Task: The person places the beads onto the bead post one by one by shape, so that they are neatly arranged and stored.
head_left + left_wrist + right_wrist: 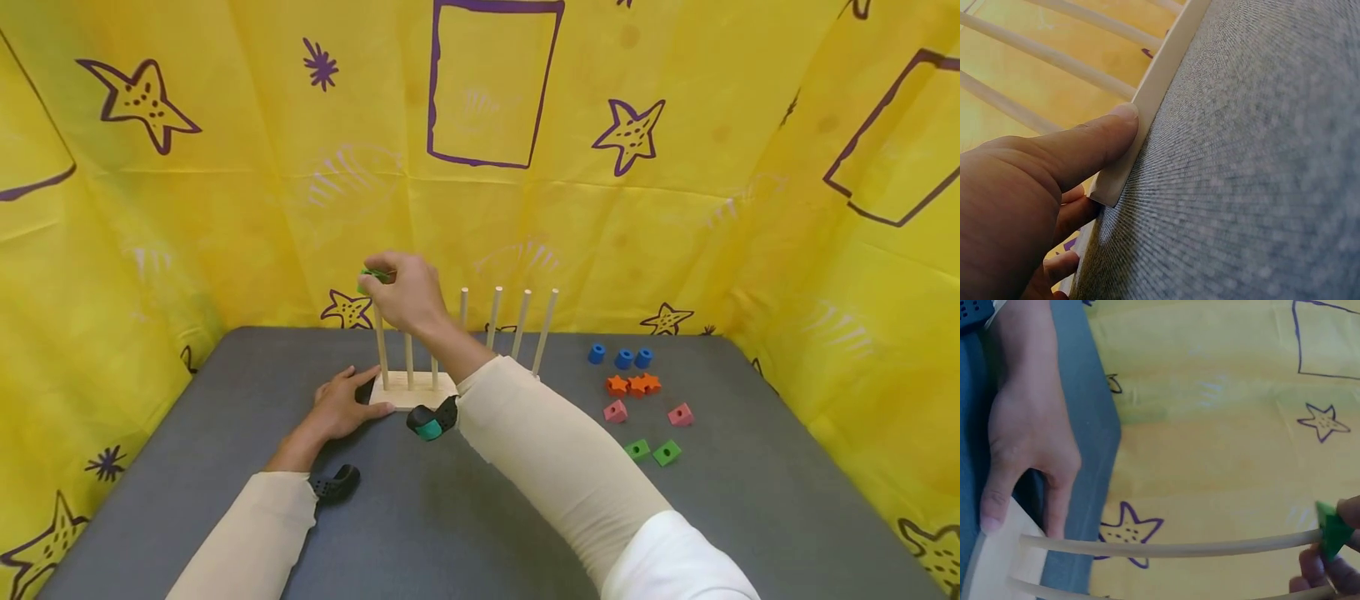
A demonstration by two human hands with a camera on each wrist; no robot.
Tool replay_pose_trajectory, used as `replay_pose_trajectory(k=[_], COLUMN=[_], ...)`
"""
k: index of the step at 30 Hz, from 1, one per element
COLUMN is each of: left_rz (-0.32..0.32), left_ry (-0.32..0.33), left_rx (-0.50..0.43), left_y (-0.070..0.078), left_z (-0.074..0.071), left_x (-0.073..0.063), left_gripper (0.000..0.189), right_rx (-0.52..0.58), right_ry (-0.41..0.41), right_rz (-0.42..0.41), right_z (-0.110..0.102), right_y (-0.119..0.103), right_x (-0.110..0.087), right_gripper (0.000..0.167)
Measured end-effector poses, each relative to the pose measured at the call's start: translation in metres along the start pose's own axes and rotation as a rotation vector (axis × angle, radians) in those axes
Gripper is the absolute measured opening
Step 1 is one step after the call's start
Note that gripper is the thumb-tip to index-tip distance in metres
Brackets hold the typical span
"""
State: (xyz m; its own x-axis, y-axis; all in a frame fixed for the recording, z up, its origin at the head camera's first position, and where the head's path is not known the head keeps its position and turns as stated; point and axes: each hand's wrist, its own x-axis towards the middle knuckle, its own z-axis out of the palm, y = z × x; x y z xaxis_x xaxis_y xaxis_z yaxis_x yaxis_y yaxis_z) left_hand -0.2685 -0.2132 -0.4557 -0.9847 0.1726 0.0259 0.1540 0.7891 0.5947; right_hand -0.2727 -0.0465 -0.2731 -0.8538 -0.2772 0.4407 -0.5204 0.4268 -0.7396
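White cloth [678,560] lies nearest, over the near side of the grey desk [450,517], leading into a beige sleeve [562,467] on the right arm. That arm's right hand [408,293] pinches a green block [1334,532] between thumb and fingers, at the tip of the leftmost peg [381,354]; whether the peg enters the block's hole I cannot tell.

More upright pegs [547,329] stand in a row to the right. Below, near the desk's far edge, sits a pale wooden base [395,400], its right part hidden by the forearm. The left hand [339,408] touches its left end, thumb and forefinger spread apart, the straight thumb against the front side.

Toward the desk's right edge lie loose pieces: blue cylinders [625,359] closest to the far right corner, then orange stars [617,385], two pink blocks [680,415] spaced apart, and two green pieces [667,452] side by side. Black straps [337,485] show at both wrists. Yellow cloth [247,250] with purple-outlined stars hangs beyond the far edge and along both sides.
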Motion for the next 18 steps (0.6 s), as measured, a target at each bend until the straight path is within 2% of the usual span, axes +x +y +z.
replay_pose_trajectory(k=[12, 18], left_rz=[-0.007, 0.001], left_ry=[-0.013, -0.004], left_rx=[-0.019, -0.018], left_y=[0.000, 0.000], left_z=[-0.001, 0.000], left_x=[0.000, 0.001], left_gripper=[0.087, 0.086], right_rx=[0.163, 0.158], right_ry=[0.077, 0.123], right_rz=[0.053, 0.070], right_z=[0.008, 0.012], right_y=[0.011, 0.012], right_x=[-0.005, -0.006], right_gripper=[0.026, 0.024])
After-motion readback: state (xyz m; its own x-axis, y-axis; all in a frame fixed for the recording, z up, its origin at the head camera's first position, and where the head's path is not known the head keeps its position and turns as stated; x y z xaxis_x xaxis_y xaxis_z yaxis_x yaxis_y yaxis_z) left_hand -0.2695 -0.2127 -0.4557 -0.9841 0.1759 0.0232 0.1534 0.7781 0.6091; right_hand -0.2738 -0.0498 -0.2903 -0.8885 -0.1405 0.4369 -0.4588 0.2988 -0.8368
